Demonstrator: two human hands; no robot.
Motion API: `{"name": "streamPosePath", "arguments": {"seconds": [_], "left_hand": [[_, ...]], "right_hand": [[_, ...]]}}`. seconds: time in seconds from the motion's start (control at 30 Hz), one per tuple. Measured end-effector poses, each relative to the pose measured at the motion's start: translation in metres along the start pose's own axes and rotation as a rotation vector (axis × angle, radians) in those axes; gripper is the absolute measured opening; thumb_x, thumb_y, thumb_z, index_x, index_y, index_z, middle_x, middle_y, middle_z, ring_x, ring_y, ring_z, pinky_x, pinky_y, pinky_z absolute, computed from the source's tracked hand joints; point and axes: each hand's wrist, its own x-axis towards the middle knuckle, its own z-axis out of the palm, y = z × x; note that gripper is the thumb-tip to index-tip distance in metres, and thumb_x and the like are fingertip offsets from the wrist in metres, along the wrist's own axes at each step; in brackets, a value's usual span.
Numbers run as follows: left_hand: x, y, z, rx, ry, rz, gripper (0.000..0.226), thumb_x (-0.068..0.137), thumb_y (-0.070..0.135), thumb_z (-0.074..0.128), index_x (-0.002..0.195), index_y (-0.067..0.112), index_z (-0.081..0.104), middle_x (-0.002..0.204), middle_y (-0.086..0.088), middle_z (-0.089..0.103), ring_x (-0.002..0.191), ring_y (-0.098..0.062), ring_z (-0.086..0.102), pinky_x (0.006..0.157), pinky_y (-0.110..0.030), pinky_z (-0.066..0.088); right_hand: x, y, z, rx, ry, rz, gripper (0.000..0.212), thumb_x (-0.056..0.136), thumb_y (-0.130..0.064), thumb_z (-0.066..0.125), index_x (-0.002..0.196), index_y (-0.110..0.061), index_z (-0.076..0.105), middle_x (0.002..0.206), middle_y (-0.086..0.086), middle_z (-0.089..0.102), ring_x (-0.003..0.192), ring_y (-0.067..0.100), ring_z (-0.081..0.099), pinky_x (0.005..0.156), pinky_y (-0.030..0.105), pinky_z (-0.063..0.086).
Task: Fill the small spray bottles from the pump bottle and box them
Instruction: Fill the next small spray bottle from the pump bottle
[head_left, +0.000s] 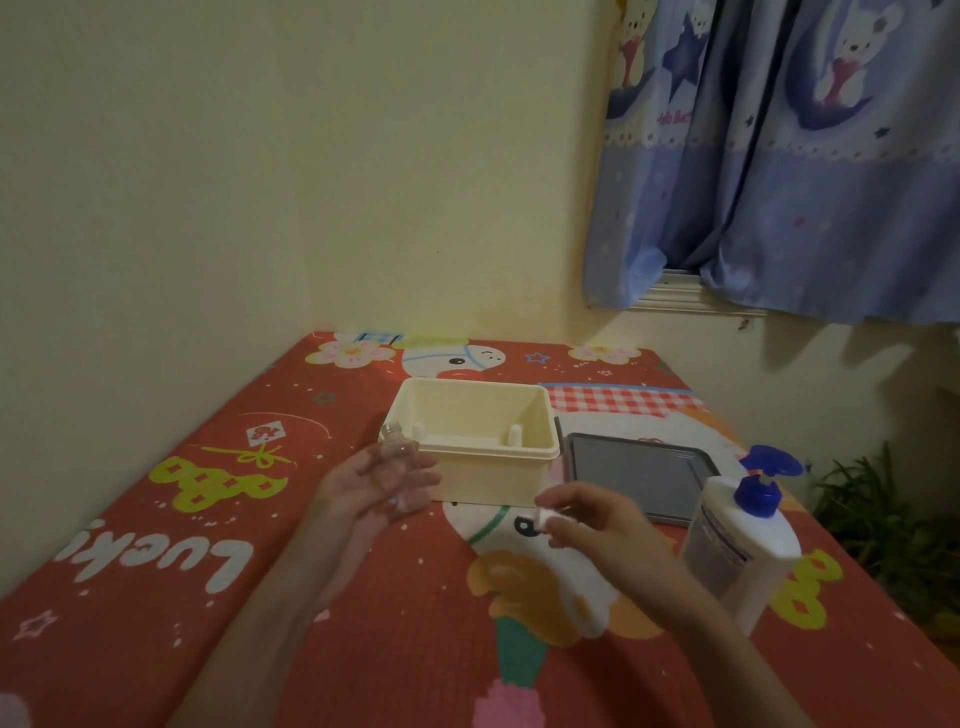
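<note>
My left hand (363, 491) holds a small clear spray bottle (399, 470) upright, its neck uncapped, just left of the cream box (540, 457). Level with it on the right, my right hand (597, 519) pinches a small white cap (545, 517) between its fingertips. The cream box stands open behind both hands, and two small white bottle tops show inside it. A white pump bottle (737, 540) with a blue pump head stands to the right of my right hand.
A grey lid (639, 475) lies flat between the box and the pump bottle. Everything rests on a red cartoon-print mattress (156, 571) set against the wall. A blue curtain hangs at the upper right, and plants sit at the far right.
</note>
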Motion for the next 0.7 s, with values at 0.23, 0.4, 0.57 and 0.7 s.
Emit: {"name": "streamPosePath", "arguments": {"seconds": [0.23,0.4,0.57,0.7], "left_hand": [[0.004,-0.010,0.024,0.055,-0.050,-0.005,0.046,0.075,0.019,0.075,0.115,0.002,0.062,0.111,-0.017,0.072,0.106,-0.030,0.069,0.077,-0.031,0.059],[0.005,-0.019,0.041,0.119,-0.102,-0.028,0.042,0.077,0.014,0.067,0.117,0.002,0.061,0.112,-0.016,0.072,0.107,-0.027,0.069,0.077,-0.027,0.058],[0.011,-0.026,0.059,0.163,-0.123,-0.042,0.037,0.079,0.012,0.068,0.115,0.001,0.062,0.112,-0.016,0.072,0.104,-0.028,0.070,0.084,-0.033,0.058],[0.024,-0.031,0.083,0.235,-0.132,-0.037,0.027,0.084,0.004,0.068,0.110,0.006,0.063,0.108,-0.015,0.073,0.095,-0.027,0.071,0.081,-0.035,0.057]], "right_hand": [[-0.001,0.022,0.021,-0.311,-0.047,0.033,0.010,0.084,-0.020,0.066,0.091,-0.027,0.068,0.090,-0.013,0.066,0.080,-0.005,0.059,0.067,0.002,0.043],[-0.002,0.041,0.027,-0.398,-0.138,0.086,0.012,0.080,-0.029,0.064,0.092,-0.028,0.065,0.089,-0.010,0.067,0.081,0.002,0.063,0.078,0.024,0.055],[-0.005,0.031,0.021,-0.401,-0.048,0.012,0.015,0.090,-0.034,0.058,0.104,-0.030,0.063,0.100,-0.016,0.060,0.091,-0.002,0.057,0.076,0.016,0.048],[-0.008,-0.017,-0.010,-0.300,0.254,-0.196,0.016,0.095,-0.018,0.051,0.103,-0.028,0.060,0.099,-0.015,0.061,0.090,-0.002,0.057,0.072,0.014,0.047]]}}
